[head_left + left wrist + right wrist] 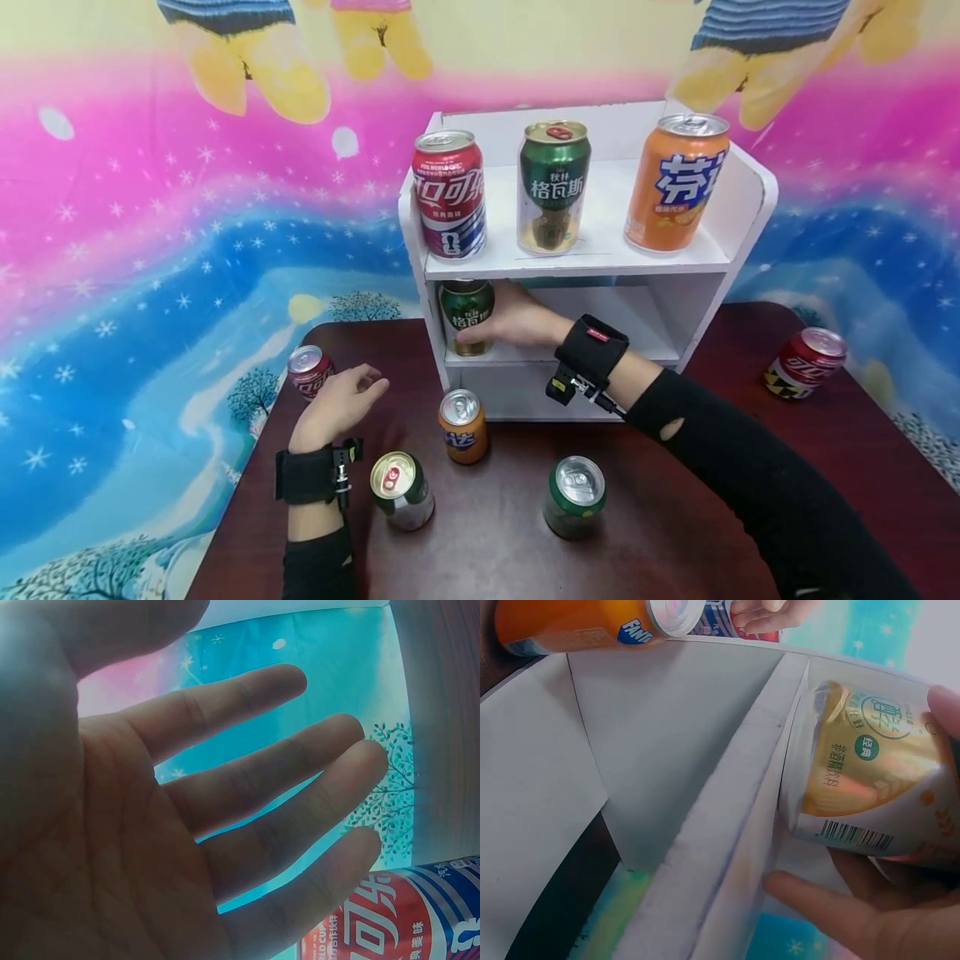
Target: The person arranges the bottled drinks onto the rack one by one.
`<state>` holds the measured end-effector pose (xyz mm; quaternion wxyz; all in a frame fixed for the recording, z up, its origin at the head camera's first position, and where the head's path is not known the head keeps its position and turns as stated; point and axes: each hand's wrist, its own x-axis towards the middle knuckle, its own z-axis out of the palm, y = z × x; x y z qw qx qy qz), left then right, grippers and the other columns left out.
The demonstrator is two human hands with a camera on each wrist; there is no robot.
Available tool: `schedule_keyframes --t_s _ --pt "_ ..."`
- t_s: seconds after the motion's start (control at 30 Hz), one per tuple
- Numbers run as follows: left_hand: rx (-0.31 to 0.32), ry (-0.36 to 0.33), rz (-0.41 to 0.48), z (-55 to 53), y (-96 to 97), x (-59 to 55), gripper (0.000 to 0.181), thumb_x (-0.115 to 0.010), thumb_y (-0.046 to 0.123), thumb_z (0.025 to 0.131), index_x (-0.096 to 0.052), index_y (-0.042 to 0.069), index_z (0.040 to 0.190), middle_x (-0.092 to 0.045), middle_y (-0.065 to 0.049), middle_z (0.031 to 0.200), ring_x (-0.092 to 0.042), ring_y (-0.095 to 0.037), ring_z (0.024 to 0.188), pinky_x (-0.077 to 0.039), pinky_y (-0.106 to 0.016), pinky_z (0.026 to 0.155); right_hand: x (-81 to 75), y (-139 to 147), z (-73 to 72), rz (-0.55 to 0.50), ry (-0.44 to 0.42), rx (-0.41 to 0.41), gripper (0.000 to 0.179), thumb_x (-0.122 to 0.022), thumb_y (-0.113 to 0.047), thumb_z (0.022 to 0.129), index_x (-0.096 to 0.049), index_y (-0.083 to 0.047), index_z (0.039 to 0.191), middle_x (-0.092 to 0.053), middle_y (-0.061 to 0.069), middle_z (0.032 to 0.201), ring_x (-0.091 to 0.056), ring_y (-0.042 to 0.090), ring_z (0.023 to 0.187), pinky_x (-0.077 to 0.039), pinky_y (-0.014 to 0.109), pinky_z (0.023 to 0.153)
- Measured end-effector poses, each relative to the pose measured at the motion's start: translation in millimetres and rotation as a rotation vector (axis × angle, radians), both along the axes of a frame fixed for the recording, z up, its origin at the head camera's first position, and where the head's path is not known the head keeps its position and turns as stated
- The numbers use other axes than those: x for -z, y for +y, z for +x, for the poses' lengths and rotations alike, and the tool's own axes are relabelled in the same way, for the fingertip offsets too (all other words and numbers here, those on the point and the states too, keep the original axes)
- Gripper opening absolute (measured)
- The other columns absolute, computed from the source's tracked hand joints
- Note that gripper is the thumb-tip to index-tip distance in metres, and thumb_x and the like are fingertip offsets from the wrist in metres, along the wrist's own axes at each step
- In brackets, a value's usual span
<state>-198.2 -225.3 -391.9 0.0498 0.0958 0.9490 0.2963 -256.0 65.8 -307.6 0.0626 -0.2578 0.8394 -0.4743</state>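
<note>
right hand (519, 317) curled round green can (465, 307), left hand (341, 407) empty, loosely spread near red can (308, 367)

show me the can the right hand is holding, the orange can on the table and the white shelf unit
Held green can (463, 310): head view, on its printed front
Lower orange can (463, 433): head view, on its side
White shelf unit (608, 204): head view, on its bare top board

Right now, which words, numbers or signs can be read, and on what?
"FIFA WORLD", "口可乐": upper red can.
"秋林格瓦斯": upper green can.
"芬": upper orange can.
"格瓦斯", "经典": green can in the right hand.
"FAN": lower orange can.
"可乐": red can near the left hand.
"可": far-right red can.
Too small: wristband label, barcode digits.
</note>
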Motion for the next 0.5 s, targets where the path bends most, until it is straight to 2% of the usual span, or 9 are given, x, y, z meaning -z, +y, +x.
schedule_keyframes --t_s 0.23,0.33,0.5 --pt "0.0 0.009 -0.004 -0.8 -0.1 -2.0 0.043 -0.05 0.04 0.097 -0.059 0.006 0.122 -0.061 -0.015 0.115 -0.058 -0.031 0.103 -0.046 -0.049 0.086 -3.3 -5.7 2.6 0.033 0.032 0.075 0.094 -0.085 -0.022 0.069 -0.029 -0.016 0.144 -0.045 0.004 0.133 -0.049 0.019 0.116 -0.039 0.036 0.098" --pt "0.002 0.006 -0.002 -1.3 -0.3 -2.2 0.042 -0.05 0.038 0.098 -0.058 0.005 0.122 -0.061 -0.015 0.115 -0.058 -0.031 0.103 -0.046 -0.049 0.085 -2.4 -4.5 0.2 0.011 0.022 0.034 0.096 -0.085 -0.02 0.069 -0.027 -0.015 0.145 -0.043 0.004 0.136 -0.047 0.019 0.119 -0.037 0.035 0.1" --pt "0.018 0.004 0.0 -1.7 0.1 -2.5 0.043 -0.049 0.039 0.098 -0.058 0.004 0.122 -0.061 -0.017 0.116 -0.057 -0.033 0.104 -0.046 -0.049 0.085 -1.3 2.8 -4.0 -0.027 -0.051 -0.057 0.098 -0.083 -0.01 0.069 -0.024 -0.014 0.147 -0.04 0.007 0.139 -0.043 0.023 0.124 -0.031 0.038 0.104"
